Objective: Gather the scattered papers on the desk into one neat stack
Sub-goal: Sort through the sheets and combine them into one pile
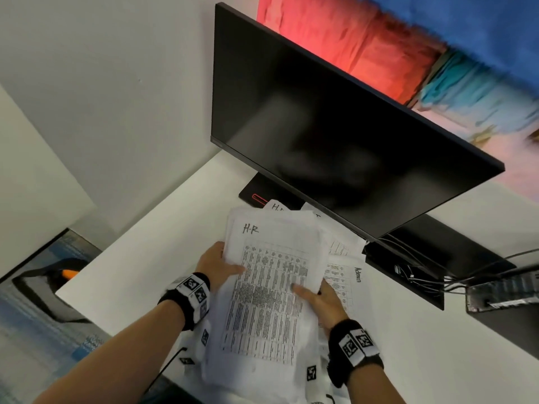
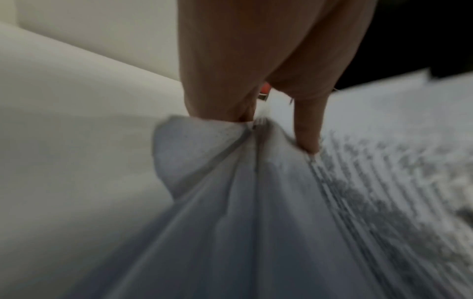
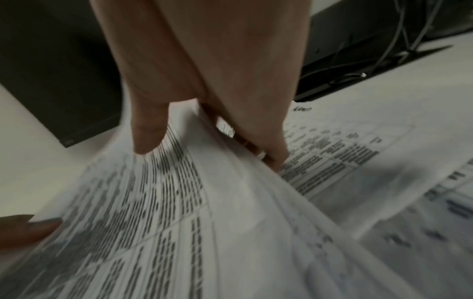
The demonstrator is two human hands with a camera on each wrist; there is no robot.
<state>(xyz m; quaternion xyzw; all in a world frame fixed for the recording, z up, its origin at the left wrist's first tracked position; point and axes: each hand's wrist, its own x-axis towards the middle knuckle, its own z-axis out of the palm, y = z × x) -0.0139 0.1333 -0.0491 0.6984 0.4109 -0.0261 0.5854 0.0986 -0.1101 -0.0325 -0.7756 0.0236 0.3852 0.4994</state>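
The bundle of papers (image 1: pixel 271 275) lay over the near middle of the white bench (image 1: pixel 140 252), in front of the monitor (image 1: pixel 335 135), its top sheet marked "H.R" above a printed table. How many sheets it held could not be counted; their edges fanned unevenly, and the print was too blurred to read. At least two more loose sheets (image 1: pixel 347 275) showed beside and behind it, one headed "Admin", partly hidden under the bundle. The bundle's near end was cut off by the frame.

The left hand (image 1: pixel 217 265) held the bundle's left edge, thumb on top and fingers (image 2: pixel 220 85) beneath, the grip narrow and pinching the paper. The right hand (image 1: pixel 319 301) held the right edge likewise, its thumb (image 3: pixel 151 129) pressed on the print and fingers tucked under. Both wrists wore black bands with square markers.

A cable tray (image 1: pixel 423 258) with tangled wires sat to the right.
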